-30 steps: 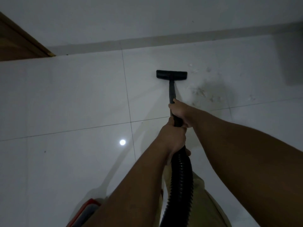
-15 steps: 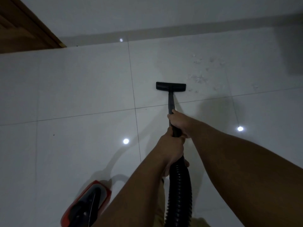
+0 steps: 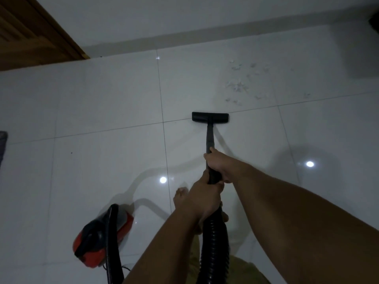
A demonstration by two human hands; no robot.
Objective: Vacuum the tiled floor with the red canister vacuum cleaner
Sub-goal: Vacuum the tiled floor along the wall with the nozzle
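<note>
At the far left a wooden door meets the wall. Near left, the red vacuum sits on the tiled floor, its black hose running up between the person's arms. A bare foot shows just left of the hands. The left hand holds the top of the hose, fingers wrapped tight around it; just beyond, the right hand clasps the wand the same way. The wand slopes away to the floor head, which lies flat on a grout line in the middle of the floor. Far right of the head, and apart from it, white crumbs are scattered over one tile. The step in hand looks like a sweeping stroke, with the debris not yet reached. The next move likely calls for pushing the head forward and to the right, keeping it flat on the tile, so it passes over the crumbs.
</note>
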